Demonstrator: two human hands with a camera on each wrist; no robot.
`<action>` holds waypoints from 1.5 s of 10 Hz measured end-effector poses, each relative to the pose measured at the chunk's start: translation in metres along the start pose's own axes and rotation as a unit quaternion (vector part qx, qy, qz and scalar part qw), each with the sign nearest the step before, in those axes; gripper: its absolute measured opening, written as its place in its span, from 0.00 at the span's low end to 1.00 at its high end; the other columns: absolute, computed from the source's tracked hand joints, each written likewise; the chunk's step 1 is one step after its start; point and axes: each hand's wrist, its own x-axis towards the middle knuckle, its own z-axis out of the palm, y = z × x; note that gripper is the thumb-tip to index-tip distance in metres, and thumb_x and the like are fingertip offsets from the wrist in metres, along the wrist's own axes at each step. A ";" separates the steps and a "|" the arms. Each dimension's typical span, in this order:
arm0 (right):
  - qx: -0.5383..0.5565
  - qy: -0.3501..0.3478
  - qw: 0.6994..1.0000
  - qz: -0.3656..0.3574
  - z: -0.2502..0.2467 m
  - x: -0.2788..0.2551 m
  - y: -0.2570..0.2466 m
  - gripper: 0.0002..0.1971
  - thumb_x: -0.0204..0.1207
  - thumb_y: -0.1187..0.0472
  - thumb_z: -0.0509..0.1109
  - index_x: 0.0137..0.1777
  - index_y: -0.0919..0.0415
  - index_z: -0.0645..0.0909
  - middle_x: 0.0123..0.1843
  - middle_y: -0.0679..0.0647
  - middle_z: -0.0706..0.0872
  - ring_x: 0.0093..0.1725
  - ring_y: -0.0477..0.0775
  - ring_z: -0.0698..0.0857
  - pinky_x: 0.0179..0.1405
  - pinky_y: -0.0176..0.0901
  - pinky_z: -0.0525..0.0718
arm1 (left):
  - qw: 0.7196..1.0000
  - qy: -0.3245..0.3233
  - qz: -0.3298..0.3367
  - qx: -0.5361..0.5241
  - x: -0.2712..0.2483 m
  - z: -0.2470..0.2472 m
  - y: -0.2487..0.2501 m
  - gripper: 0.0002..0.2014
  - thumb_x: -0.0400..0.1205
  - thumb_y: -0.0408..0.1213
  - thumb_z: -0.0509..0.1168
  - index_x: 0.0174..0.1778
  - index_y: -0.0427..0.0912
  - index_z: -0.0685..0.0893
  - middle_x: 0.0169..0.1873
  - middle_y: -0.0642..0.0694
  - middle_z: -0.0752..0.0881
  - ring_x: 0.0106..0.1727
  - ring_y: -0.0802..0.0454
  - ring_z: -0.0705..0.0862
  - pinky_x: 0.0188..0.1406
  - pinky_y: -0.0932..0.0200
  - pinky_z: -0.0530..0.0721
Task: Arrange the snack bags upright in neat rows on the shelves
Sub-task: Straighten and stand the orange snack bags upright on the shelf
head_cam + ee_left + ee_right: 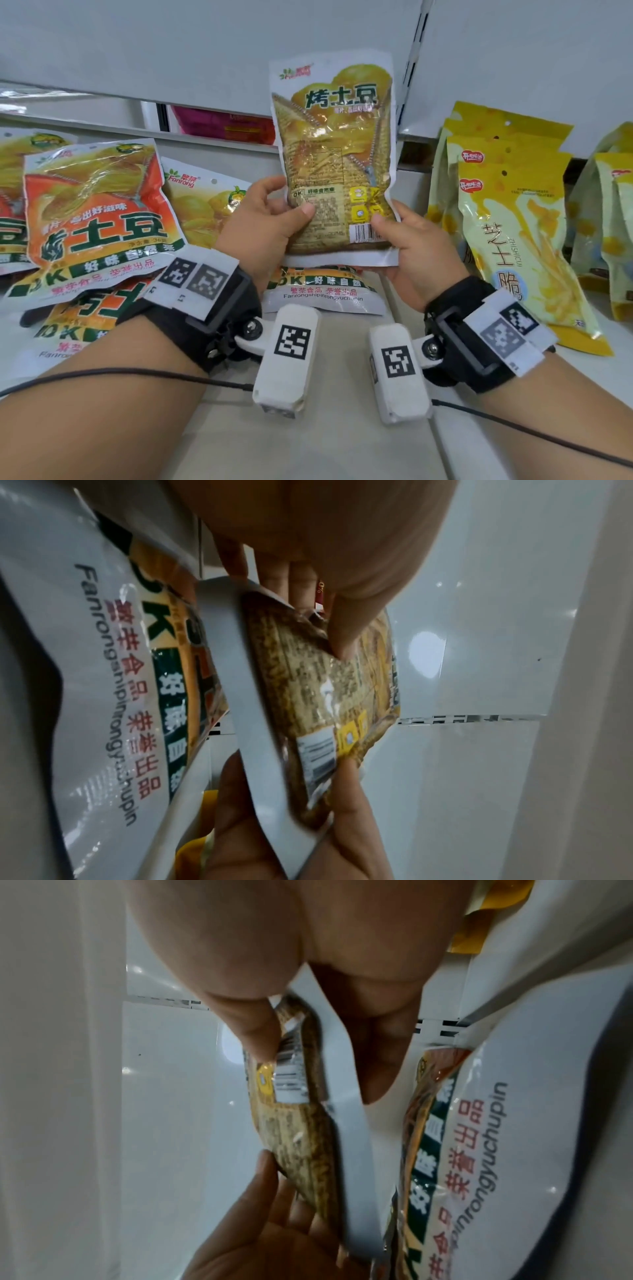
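place: shop | white shelving [212, 51] | packaged snack bags [513, 219] (branded, barcoded)

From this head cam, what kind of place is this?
Probably a shop aisle or mock store. White metal shelf with a slotted upright, many identical retail snack bags: orange ones lying flat, yellow ones stood in a row. Both hands hold one yellow potato-chip bag.

1. The fine print on the back of the held bag [334, 154] is too small to read.
2. The fingers of the left hand [263, 219] and right hand [416, 246] lie hidden behind that bag.
3. The orange bags [92, 202] at the shelf's left end are cut off by the picture's edge.
4. A pink packet [222, 125] on the lower shelf is mostly hidden.
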 end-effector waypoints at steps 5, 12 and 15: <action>-0.025 0.048 0.998 -0.015 -0.004 0.001 -0.005 0.13 0.85 0.61 0.57 0.47 0.55 0.85 0.51 0.55 0.90 0.55 0.54 0.88 0.65 0.51 0.81 | 0.999 -0.043 0.017 -0.005 0.002 -0.002 -0.001 0.20 0.74 0.22 0.70 0.57 0.47 0.79 0.28 0.57 0.86 0.34 0.61 0.87 0.35 0.66 0.85; 0.109 0.104 0.985 -0.081 -0.005 -0.006 -0.034 0.30 0.70 0.46 0.66 0.67 0.65 0.78 0.63 0.62 0.85 0.62 0.58 0.85 0.69 0.60 0.76 | 0.980 -0.186 -0.022 0.063 -0.009 -0.001 0.004 0.18 0.69 0.19 0.72 0.50 0.41 0.85 0.50 0.30 0.86 0.42 0.50 0.87 0.35 0.67 0.84; 0.137 0.111 0.983 -0.050 -0.009 -0.001 -0.032 0.13 0.81 0.52 0.62 0.57 0.60 0.77 0.50 0.59 0.84 0.48 0.57 0.84 0.53 0.53 0.83 | 0.986 -0.164 -0.034 0.020 -0.009 -0.001 0.002 0.17 0.61 0.33 0.74 0.46 0.38 0.87 0.42 0.44 0.90 0.40 0.50 0.89 0.40 0.57 0.89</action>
